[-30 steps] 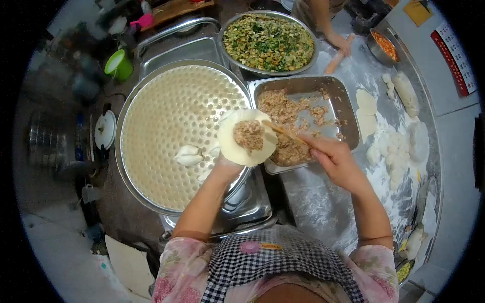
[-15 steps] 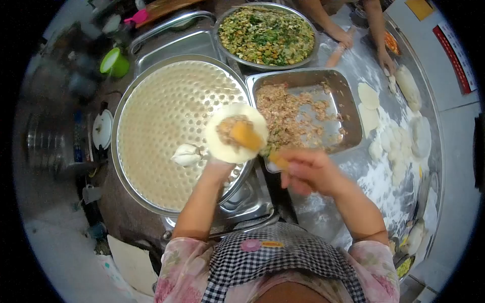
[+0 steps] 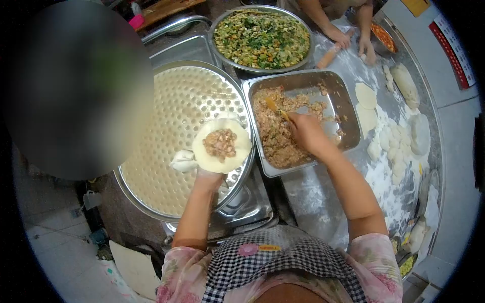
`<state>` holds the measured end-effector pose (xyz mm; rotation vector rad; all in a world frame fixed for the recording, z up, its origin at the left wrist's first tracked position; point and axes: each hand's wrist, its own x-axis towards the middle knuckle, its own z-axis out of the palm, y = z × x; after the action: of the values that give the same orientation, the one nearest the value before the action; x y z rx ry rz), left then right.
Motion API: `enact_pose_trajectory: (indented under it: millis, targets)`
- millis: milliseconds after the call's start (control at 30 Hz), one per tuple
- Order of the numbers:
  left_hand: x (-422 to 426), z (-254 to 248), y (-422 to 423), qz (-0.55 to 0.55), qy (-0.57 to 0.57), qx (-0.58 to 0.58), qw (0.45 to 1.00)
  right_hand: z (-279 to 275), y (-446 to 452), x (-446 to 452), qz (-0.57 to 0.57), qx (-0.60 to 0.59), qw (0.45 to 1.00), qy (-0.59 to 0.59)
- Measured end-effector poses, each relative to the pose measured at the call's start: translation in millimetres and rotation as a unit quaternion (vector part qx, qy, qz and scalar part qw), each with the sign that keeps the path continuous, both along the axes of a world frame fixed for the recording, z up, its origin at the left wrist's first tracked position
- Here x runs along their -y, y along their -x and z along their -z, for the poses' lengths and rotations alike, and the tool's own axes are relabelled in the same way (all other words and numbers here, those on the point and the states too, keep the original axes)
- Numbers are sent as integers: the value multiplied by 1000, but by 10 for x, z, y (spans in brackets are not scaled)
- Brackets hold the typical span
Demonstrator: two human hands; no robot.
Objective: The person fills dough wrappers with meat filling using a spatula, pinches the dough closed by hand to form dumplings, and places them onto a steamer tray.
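The round dough wrapper (image 3: 239,160) lies flat over the left hand (image 3: 208,178), above the near right part of the dimpled round tray (image 3: 159,126), with a mound of filling (image 3: 220,144) in its middle and a pale margin all around. That left grip is hidden under the dough, so I can't tell if it is spread or pinching. Seen from above, the wrapper's three-o'clock edge comes right up to the tray's rim; toward eight o'clock the dimpled metal gives it open room. Between eight and nine, a white folded dumpling (image 3: 183,160) sits just beside it; whether they touch, I can't tell.

Across at three o'clock, here's the right hand (image 3: 306,131), its grip pinching a wooden spatula (image 3: 278,108), the blade down in the meat mixture (image 3: 275,144) of the rectangular pan (image 3: 349,101). The meat crowds the pan's nine-o'clock wall, while metal floor shows toward two. The pan sits just beside the round tray.

At one o'clock, a wide bowl (image 3: 217,56) brims with chopped greens (image 3: 261,40). Between one and two, a co-worker's hand (image 3: 339,38) rests on a rolling pin (image 3: 328,57). Beyond the pan, two flat wrappers (image 3: 366,96) lie on the tabletop (image 3: 316,197), whose bare metal opens out at four o'clock.
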<state>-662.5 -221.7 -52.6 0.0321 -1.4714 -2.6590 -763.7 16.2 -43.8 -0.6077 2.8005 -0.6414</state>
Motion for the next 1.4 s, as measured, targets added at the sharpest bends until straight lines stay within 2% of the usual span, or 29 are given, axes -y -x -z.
enact_pose_trajectory:
  millis: [167,233,267,333,433,500,533,633,667,733,767,833,867,933,967,1033,1067,1133,1233,1333,1367,1400]
  targets:
    - [-23,8,-44,-13,-38,82,996,46,-87,117,-21,23,997,71]
    - [-14,15,9,14,26,38,999,122,-70,154,-33,17,995,92]
    - [-4,21,33,27,58,16,998,77,-78,144,12,112,982,149]
    - [-82,48,50,8,29,26,999,-119,-152,91,97,300,914,256]
    - [-58,80,90,31,2,91,995,-437,-321,21,74,297,917,256]
    - [-104,-87,151,83,-1,91,992,-484,-509,0,-49,46,978,199]
    - [-104,-102,158,89,23,99,991,-517,-591,-16,-108,-84,977,164]
    - [-169,-80,159,114,11,66,991,-735,-765,-13,-151,-93,981,73]
    - [-216,-169,136,109,25,110,988,-800,-774,-23,-150,-84,984,55]
    - [-223,-198,132,133,-31,122,983,-921,-752,-31,-149,-65,986,19]
    - [-222,-209,128,144,-59,129,979,-985,-715,-48,-156,-60,986,22]
    - [-261,-159,107,135,-18,59,989,-1115,-646,-130,-170,-51,984,28]
    - [-270,-146,97,129,2,24,991,-1182,-654,-178,-166,-66,982,58]
    - [-236,-175,102,145,-34,22,989,-1290,-666,-241,-163,-95,975,118]
    - [-224,-198,98,153,-53,22,987,-1294,-710,-224,-170,-122,973,95]
    - [-258,-263,72,137,21,41,990,-1288,-829,-174,-180,-177,966,51]
    - [-282,-278,56,130,58,51,989,-1236,-845,-160,-180,-164,968,56]
    - [-287,-262,11,150,25,90,984,-1105,-869,-151,-179,-139,972,65]
    - [-260,-228,0,138,19,93,986,-1304,-763,-309,-188,-17,979,74]
    - [-166,-191,19,140,12,6,990,-1248,-736,-448,-65,33,992,102]
    - [-139,-183,35,146,6,-35,989,-1146,-746,-435,-45,19,996,74]
    - [-180,-170,15,127,-27,-16,991,-950,-777,-412,-25,5,999,47]
